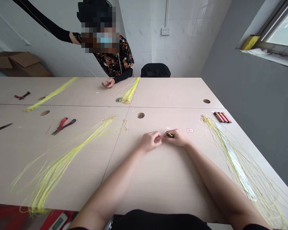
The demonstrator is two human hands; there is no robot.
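Both hands meet mid-surface, resting on the surface [163, 179]. Right hand [177, 138]: grip closed on a small black-and-yellow piece [170, 135], pinched at the fingertips. Left hand [150, 141]: curled, fingertips touching the right's; what it holds is too small to tell. Yellow strand bundles lie toward the left edge [62, 159] and right edge [235, 159]. Red-handled pliers [63, 125] far left. A co-worker's hand [108, 84] rests at the far edge.

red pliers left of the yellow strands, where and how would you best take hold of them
Probably by the red handles, coming from above and from the right, the side nearer the left hand. The pliers lie flat on the table with handles spread apart and pointing right, jaws pointing lower left, and the space around them is bare.
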